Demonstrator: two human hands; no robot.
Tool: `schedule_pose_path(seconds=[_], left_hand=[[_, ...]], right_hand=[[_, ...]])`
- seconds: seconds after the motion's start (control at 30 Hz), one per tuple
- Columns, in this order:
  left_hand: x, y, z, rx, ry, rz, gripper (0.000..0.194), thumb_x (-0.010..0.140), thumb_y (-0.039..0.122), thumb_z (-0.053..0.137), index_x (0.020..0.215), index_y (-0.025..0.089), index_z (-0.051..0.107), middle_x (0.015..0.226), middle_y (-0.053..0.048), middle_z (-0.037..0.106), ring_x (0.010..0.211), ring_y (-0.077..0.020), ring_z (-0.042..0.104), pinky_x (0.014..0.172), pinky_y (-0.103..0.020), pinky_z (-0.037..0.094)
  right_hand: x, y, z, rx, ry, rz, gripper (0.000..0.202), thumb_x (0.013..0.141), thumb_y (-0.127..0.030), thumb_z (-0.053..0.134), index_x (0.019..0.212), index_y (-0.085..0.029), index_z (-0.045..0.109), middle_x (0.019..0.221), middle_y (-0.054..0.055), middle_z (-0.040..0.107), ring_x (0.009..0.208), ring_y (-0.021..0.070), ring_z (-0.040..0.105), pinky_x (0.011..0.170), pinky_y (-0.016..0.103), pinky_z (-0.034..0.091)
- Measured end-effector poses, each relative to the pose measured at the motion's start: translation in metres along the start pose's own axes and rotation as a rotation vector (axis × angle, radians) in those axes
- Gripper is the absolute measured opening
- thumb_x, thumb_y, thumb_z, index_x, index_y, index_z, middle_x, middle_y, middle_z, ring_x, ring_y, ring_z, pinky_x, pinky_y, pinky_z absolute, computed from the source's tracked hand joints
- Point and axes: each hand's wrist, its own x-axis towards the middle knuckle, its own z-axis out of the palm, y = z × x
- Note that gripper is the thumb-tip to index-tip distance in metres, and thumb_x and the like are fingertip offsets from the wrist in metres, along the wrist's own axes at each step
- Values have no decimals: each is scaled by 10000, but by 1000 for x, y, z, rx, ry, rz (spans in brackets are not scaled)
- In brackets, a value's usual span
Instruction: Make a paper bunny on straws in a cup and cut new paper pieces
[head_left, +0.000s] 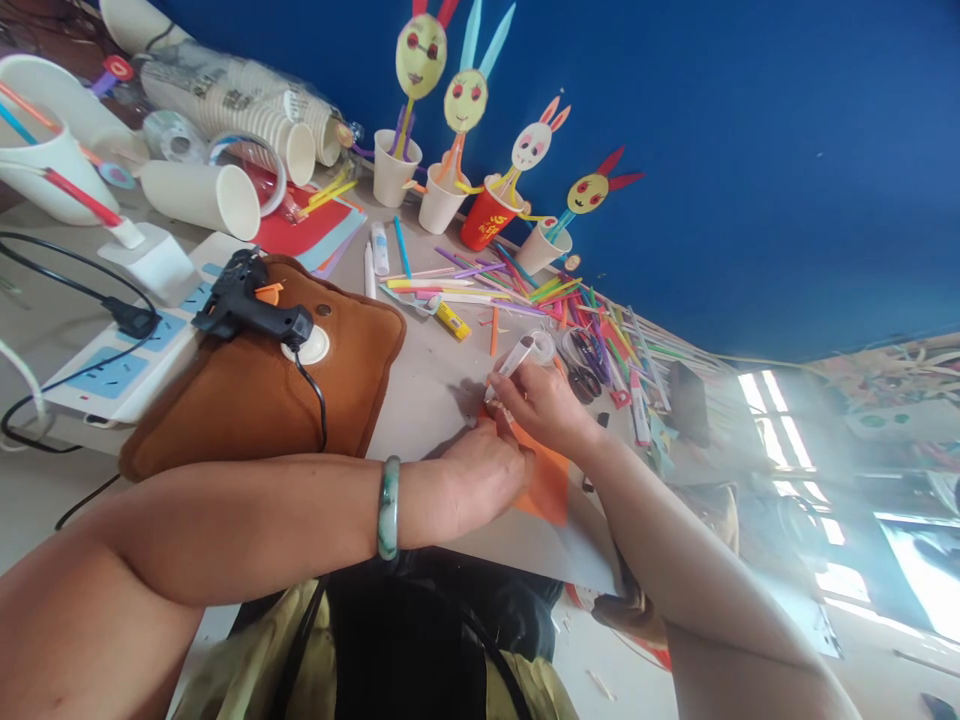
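Blue wall (712,200) — four figures (466,101); two hands (484,480) (546,400), one marker (514,355), one orange sheet (546,480).

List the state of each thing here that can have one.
White pen: tilted, in the right hand; cap state unclear.
Orange paper: on the table, partly covered by the left hand.
Glue gun: lying on the brown pad.
Black plug: in the power strip.
Red cup: upright, eared figure inside.
White cup behind power strip: on its side.
Bracelet: worn.

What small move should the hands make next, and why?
Probably a short stroke with the right hand: it holds the white pen close to the orange paper, and the left hand rests over that sheet, seemingly steadying it.
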Motion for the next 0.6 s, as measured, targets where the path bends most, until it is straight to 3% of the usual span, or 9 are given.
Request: schedule_pose_path(seconds=[0.2, 0.37, 0.5, 0.6], left_hand=[[7, 4, 10, -134, -1, -41, 199, 801, 30, 579, 931, 91, 718, 989, -164, 750, 973, -265, 699, 929, -421, 520], [6, 2, 6, -149, -9, -58, 207, 799, 40, 602, 955, 82, 731, 1071, -189, 741, 1142, -312, 654, 985, -436, 503], [6, 1, 2, -140, -78, -15, 218, 822, 64, 595, 996, 78, 727, 1074, -196, 740, 1069, -298, 684, 953, -431, 522], [3, 0, -1, -75, -63, 1, 216, 834, 90, 598, 1011, 59, 717, 1052, -216, 740, 1088, -336, 681, 982, -478, 507]], right_hand=[[-1, -6, -1, -84, -74, 14, 303, 987, -442, 434, 839, -209, 560, 668, 61, 635, 613, 204, 580, 560, 308, 373], [1, -10, 0, -204, -49, -7, 320, 982, -454, 426, 846, -200, 564, 673, 71, 618, 589, 202, 547, 550, 309, 356], [3, -8, 1, -186, -23, -15, 310, 979, -450, 418, 846, -205, 556, 647, 65, 597, 576, 202, 528, 539, 313, 353], [6, -4, 3, -125, 19, -23, 309, 979, -464, 415, 848, -214, 541, 640, 58, 587, 581, 206, 530, 541, 318, 366]])
